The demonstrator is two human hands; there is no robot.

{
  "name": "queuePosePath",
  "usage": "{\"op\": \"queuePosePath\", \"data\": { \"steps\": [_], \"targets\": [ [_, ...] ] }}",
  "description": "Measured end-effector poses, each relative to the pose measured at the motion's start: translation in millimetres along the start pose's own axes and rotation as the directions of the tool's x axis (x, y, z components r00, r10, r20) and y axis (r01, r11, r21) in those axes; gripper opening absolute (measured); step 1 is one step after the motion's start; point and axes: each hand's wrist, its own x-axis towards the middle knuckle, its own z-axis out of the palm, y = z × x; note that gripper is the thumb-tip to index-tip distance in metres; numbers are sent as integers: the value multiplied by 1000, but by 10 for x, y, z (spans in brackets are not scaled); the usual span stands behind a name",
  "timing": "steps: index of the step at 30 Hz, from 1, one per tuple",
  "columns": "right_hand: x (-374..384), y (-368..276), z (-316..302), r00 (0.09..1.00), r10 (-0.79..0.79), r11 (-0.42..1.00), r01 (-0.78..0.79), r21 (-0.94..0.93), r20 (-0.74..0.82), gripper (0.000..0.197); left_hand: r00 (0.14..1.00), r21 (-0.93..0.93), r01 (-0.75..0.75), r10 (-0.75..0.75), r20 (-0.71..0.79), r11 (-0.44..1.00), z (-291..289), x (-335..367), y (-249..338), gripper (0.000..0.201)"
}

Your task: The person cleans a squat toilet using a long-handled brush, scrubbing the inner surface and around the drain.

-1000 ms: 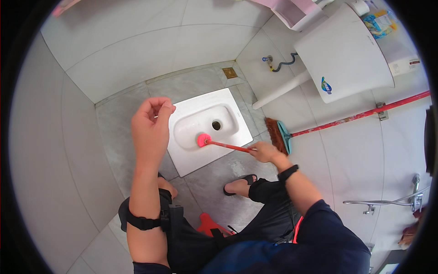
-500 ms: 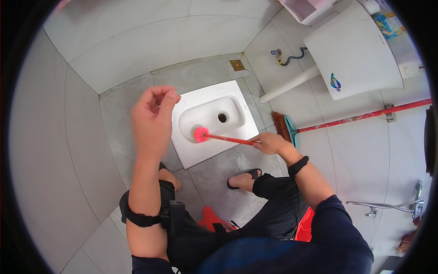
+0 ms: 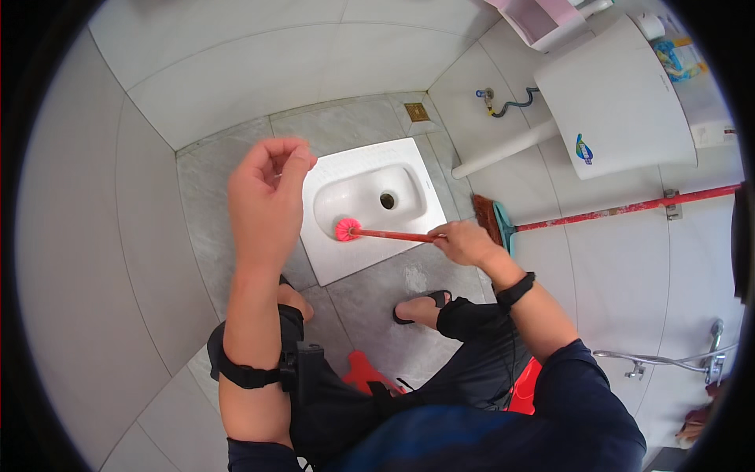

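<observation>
A white squat toilet pan (image 3: 397,161) is set into the grey tiled floor below me. My right hand (image 3: 464,242) grips the red handle of a toilet brush (image 3: 389,234). Its pink bristle head (image 3: 346,230) rests on the pan's near left inner wall, left of the drain hole (image 3: 387,200). My left hand (image 3: 266,197) is raised in the air over the pan's left edge, fingers loosely curled with thumb and fingertips close, holding nothing that I can see. Both wrists wear black bands.
A white cistern (image 3: 613,102) hangs on the right wall with a white pipe (image 3: 499,153) running down. A red-handled broom (image 3: 613,212) leans by the wall. A brass floor drain (image 3: 417,112) lies behind the pan. My sandalled foot (image 3: 421,307) stands on the floor.
The brush head has slid from the pan's middle toward its near left wall. My left hand has lifted slightly and stays raised; the view shifted.
</observation>
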Motion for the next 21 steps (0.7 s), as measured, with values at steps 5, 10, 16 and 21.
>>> {"op": "queuePosePath", "data": {
  "steps": [5, 10, 16, 21],
  "targets": [
    [351, 18, 16, 983, 118, 992, -123, -26, -140, 28, 1000, -34, -2, 3, 20, 999, 131, 15, -3, 13],
    [786, -105, 549, 947, 280, 948, -298, -109, -159, 28, 1000, 2, 7, -7, 19, 1000, 100, 26, -92, 13],
    [393, 417, -86, 982, 164, 982, -154, -108, 89, 29, 1000, 34, 12, -11, -16, 999, 52, 7, -44, 13],
    [653, 206, 218, 938, 317, 949, -313, 47, -141, 25, 999, 47, -28, 27, 34, 998, 152, 24, -116, 13]
  ]
}}
